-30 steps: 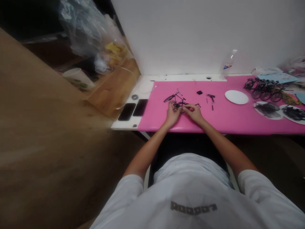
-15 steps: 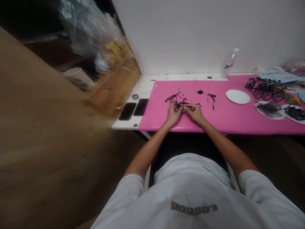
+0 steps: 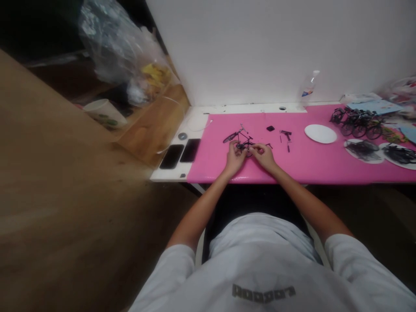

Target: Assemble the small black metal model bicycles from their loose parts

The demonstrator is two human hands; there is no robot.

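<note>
A small black model bicycle (image 3: 241, 135) is held low over the pink table cover (image 3: 214, 169), its handlebar pointing away from me. My left hand (image 3: 234, 157) is closed on its lower frame near the pedals. On the other side, my right hand (image 3: 262, 156) pinches at the rear wheel; the fingertips partly hide that area, and any tiny part between them is too small to make out. Just beyond the right hand lies a small dark part (image 3: 268, 145). A small screwdriver-like tool (image 3: 288, 148) and a dark gun-shaped piece (image 3: 286, 133) rest farther right.
Two phones (image 3: 172, 157) lie at the left table end, near a round metal disc (image 3: 182, 136). A white plate (image 3: 321, 134), plates of black parts (image 3: 364, 151) and several finished model bicycles (image 3: 357, 121) stand right. A plastic bottle (image 3: 308, 89) is by the wall.
The camera view has shifted slightly, so the table sits a little lower and to the left. Both hands stay on the model bicycle, with only small finger movement.
</note>
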